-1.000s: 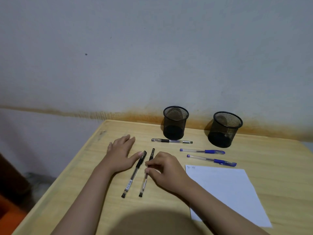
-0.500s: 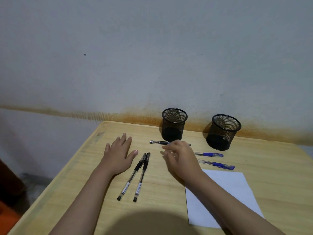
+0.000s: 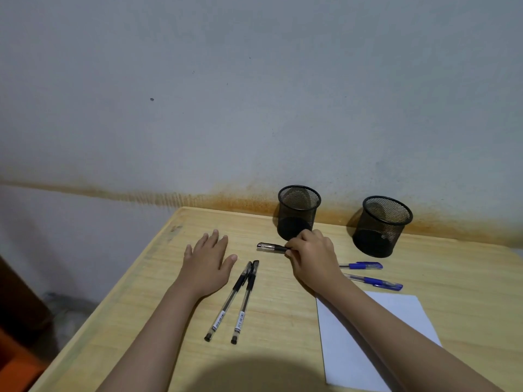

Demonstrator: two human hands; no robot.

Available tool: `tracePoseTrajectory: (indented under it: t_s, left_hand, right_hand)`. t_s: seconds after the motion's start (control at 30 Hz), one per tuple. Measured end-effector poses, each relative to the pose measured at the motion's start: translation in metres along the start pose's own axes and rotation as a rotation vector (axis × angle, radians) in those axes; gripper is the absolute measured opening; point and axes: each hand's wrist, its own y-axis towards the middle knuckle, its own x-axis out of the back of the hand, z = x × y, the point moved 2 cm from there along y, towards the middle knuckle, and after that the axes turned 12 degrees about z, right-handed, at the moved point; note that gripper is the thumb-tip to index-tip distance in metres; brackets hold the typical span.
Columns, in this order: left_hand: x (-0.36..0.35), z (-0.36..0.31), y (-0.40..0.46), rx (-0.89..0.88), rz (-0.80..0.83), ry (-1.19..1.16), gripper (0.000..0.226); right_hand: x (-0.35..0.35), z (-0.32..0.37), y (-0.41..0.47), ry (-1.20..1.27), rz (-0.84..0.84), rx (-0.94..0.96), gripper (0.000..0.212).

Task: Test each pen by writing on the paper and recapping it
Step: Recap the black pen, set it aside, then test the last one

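- Behind the pale wooden counter (image 3: 283, 321) stood a grey wall (image 3: 254, 94) with a rusty orange stain running along its foot.
- Two black mesh pen cups stood at the back of the counter: the left cup (image 3: 298, 212) just beyond the right hand, the right cup (image 3: 382, 226) well apart to the side.
- The right hand (image 3: 311, 258) was reached forward, fingers curled and closed around a black pen (image 3: 271, 247) lying crosswise in front of the left cup; the pen's cap end stuck out to the left of the fingers, and the rest was hidden under the hand.
- The left hand (image 3: 208, 264) lay flat and open on the counter, palm down, fingers spread, holding nothing.
- Two black pens (image 3: 239, 299) lay side by side, touching near their caps, just beside the left thumb and between the two forearms, slanting toward the near edge.
- Two blue pens lay to the right of the right wrist: the farther blue pen (image 3: 363, 265) and the nearer blue pen (image 3: 376, 282), both capped, close together.
- White paper (image 3: 396, 321) lay on the counter near the blue pens, partly covered by the right forearm.
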Motion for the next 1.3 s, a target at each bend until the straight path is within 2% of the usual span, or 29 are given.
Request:
tracePoseTrajectory:
  t_s: [0.13, 0.27, 0.37, 0.5, 0.57, 0.63, 0.73, 0.8, 0.9, 0.97, 1.07, 1.17, 1.23, 1.3]
  left_hand:
    - [0.016, -0.026, -0.014, -0.255, -0.306, -0.261, 0.046]
    - [0.020, -0.073, -0.036, -0.499, -0.329, -0.287, 0.035]
    - [0.015, -0.100, -0.051, -0.536, -0.394, -0.334, 0.020]
    - [0.016, -0.127, -0.066, -0.482, -0.476, -0.503, 0.014]
    - [0.016, -0.139, -0.073, -0.463, -0.492, -0.623, 0.015]
    - [0.014, -0.151, -0.080, -0.467, -0.476, -0.682, 0.017]
    - [0.008, -0.165, -0.087, -0.526, -0.419, -0.612, 0.017]
    - [0.003, -0.170, -0.091, -0.522, -0.380, -0.585, 0.018]
    - [0.000, -0.171, -0.097, -0.484, -0.310, -0.610, 0.014]
    - [0.004, -0.168, -0.101, -0.518, -0.278, -0.603, 0.007]
    - [0.015, -0.165, -0.107, -0.576, -0.258, -0.561, 0.017]
    - [0.018, -0.167, -0.113, -0.563, -0.237, -0.577, 0.022]
    - [0.016, -0.168, -0.119, -0.536, -0.238, -0.609, 0.019]
    - [0.011, -0.164, -0.130, -0.477, -0.231, -0.642, 0.015]
  right_hand:
    - [0.017, 0.002, -0.016, 0.045, -0.141, 0.055, 0.017]
    - [0.036, 0.003, -0.040, 0.092, -0.264, 0.157, 0.023]
    - [0.047, -0.003, -0.062, 0.059, -0.374, 0.152, 0.021]
    - [0.065, -0.005, -0.100, 0.093, -0.568, -0.055, 0.015]
    - [0.071, 0.000, -0.116, 0.354, -0.523, -0.143, 0.019]
    - [0.072, 0.004, -0.122, 0.769, -0.402, -0.251, 0.024]
    - [0.073, 0.006, -0.121, 1.230, -0.267, -0.319, 0.017]
    - [0.077, 0.004, -0.122, 1.297, -0.293, -0.313, 0.008]
    - [0.082, 0.001, -0.128, 1.293, -0.330, -0.268, 0.016]
    - [0.086, 0.006, -0.130, 1.312, -0.319, -0.220, 0.018]
    - [0.090, 0.005, -0.127, 1.380, -0.313, -0.173, 0.021]
    - [0.082, 0.010, -0.124, 1.446, -0.264, -0.165, 0.024]
    - [0.075, 0.012, -0.121, 1.492, -0.219, -0.194, 0.025]
    - [0.079, -0.018, -0.115, 1.690, -0.364, -0.368, 0.028]
